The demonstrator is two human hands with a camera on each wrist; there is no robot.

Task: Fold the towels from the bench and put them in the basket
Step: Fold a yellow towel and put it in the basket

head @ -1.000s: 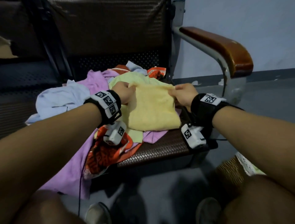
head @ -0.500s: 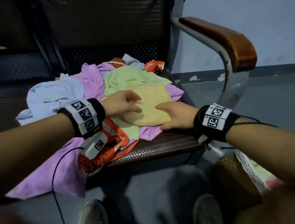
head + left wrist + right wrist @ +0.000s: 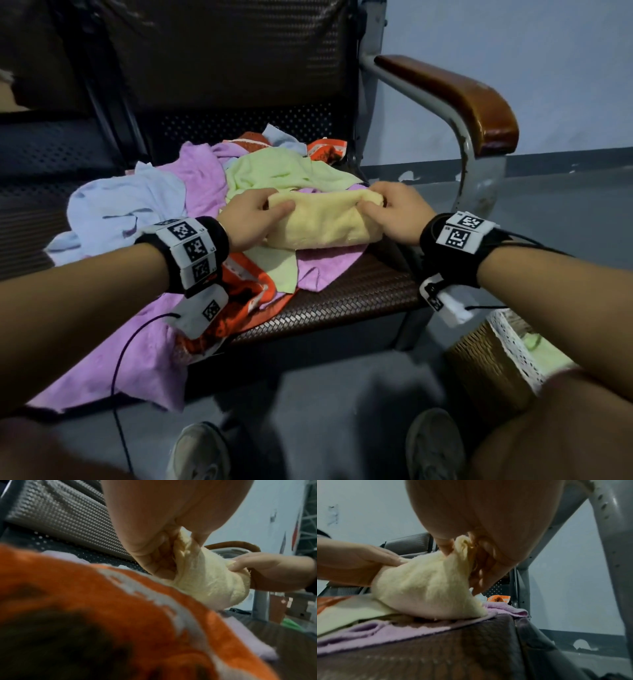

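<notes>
A pale yellow towel (image 3: pixel 325 222), folded small, lies on the heap of towels on the bench seat (image 3: pixel 346 298). My left hand (image 3: pixel 255 219) pinches its far left corner, thumb on top. My right hand (image 3: pixel 394 212) pinches its far right corner the same way. The wrist views show each thumb and fingers closed on a lifted edge of the yellow towel (image 3: pixel 204 577) (image 3: pixel 426 588). The wicker basket (image 3: pixel 489 370) stands on the floor at the lower right, with a lace rim and a light green towel inside; my right arm hides part of it.
Around the yellow one lie a green towel (image 3: pixel 281 171), a purple towel (image 3: pixel 205 178), a light blue towel (image 3: pixel 120 209) and an orange patterned towel (image 3: pixel 250 291). The bench's brown armrest (image 3: pixel 455 99) and metal frame rise at the right. My shoes (image 3: pixel 202 452) are on the grey floor.
The yellow towel was held spread out, then laid down and pressed flat. Now both hands have moved to its far corners and pinch them, lifting that edge.
</notes>
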